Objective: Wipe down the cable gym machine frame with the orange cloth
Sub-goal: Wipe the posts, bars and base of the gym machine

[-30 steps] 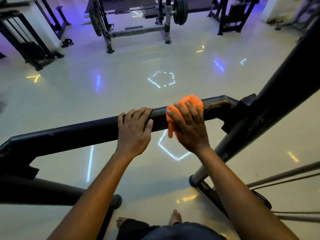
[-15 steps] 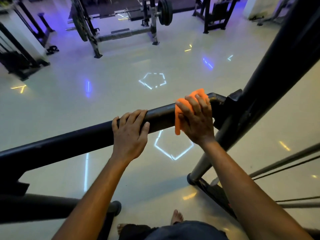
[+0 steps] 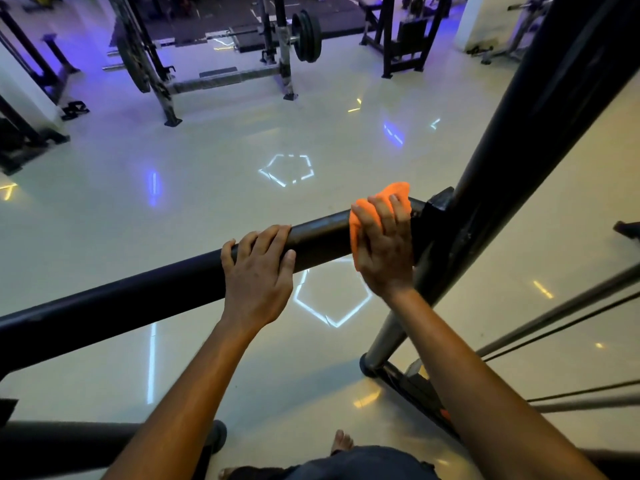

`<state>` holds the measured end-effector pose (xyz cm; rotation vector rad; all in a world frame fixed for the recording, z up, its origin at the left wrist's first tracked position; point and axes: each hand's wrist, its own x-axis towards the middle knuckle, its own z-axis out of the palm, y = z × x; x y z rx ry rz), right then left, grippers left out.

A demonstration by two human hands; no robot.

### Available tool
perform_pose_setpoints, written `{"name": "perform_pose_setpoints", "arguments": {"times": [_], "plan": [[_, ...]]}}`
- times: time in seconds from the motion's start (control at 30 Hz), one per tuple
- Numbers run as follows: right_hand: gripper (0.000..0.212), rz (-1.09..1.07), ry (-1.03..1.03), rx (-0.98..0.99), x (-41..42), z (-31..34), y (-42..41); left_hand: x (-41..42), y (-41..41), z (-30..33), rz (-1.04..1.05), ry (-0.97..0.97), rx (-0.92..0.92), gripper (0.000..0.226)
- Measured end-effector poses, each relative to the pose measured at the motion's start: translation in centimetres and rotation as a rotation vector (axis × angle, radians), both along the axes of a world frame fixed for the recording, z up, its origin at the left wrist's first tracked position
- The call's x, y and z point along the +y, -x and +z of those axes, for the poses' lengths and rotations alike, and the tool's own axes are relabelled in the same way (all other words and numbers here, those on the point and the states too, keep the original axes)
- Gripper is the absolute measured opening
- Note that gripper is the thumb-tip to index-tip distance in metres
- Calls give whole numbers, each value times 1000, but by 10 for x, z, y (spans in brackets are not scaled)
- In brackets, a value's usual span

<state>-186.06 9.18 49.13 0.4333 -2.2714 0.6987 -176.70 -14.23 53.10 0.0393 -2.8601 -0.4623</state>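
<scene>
The cable machine's black horizontal bar (image 3: 138, 299) runs from lower left up to a bracket (image 3: 437, 209) on the slanted black upright (image 3: 519, 133). My left hand (image 3: 258, 271) grips the bar near its middle, fingers curled over the top. The orange cloth (image 3: 393, 192) is draped over the bar's right end, right beside the bracket. My right hand (image 3: 384, 251) holds the cloth against the bar, with its fingers wrapped over the top. Most of the cloth is hidden under that hand.
Thin cables and a rod (image 3: 571, 323) cross the right side. The frame's base foot (image 3: 408, 379) sits on the glossy floor, and a lower black bar (image 3: 69, 445) lies at bottom left. A rack with a plate-loaded barbell (image 3: 306, 36) stands far across the floor. My bare foot (image 3: 341, 441) is below.
My right hand has slid the orange cloth rightward along the bar, up to the bracket. My left hand has kept its grip on the bar.
</scene>
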Motion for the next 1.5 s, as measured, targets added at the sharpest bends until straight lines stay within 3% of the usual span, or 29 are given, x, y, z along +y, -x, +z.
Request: {"name": "perform_pose_setpoints", "arguments": {"times": [0.07, 0.17, 0.3, 0.43, 0.63, 0.7, 0.87, 1.07, 1.2, 1.33, 1.5], "plan": [[43, 58, 21, -26, -24, -1, -14, 6, 5, 0, -4, 6, -16, 53], [48, 208, -145, 46, -5, -3, -11, 13, 11, 2, -43, 2, -34, 54], [48, 125, -122, 39, 39, 2, 14, 15, 11, 1, -54, -2, -13, 54], [48, 54, 61, -11, 16, 1, 1, 17, 12, 2, -45, -4, -15, 52], [47, 58, 100, -10, 26, 0, -15, 17, 12, 5, -56, -14, -26, 55], [42, 25, 72, 5, 22, 4, -10, 25, 18, 7, -82, -6, -36, 55], [54, -6, -111, -47, 16, -9, 6, 54, 39, 8, -139, 30, -50, 51], [39, 0, 25, 26, 27, -5, 6, 59, 44, 0, -92, 75, 10, 48], [46, -17, -66, -73, 8, 2, 11, 63, 48, 2, -82, 81, 10, 47], [43, 82, -32, -33, 40, -8, 10, 61, 45, 1, -99, 75, 19, 49], [48, -8, -25, -91, 16, -8, 5, 63, 47, 1, -85, 83, 20, 48]]}}
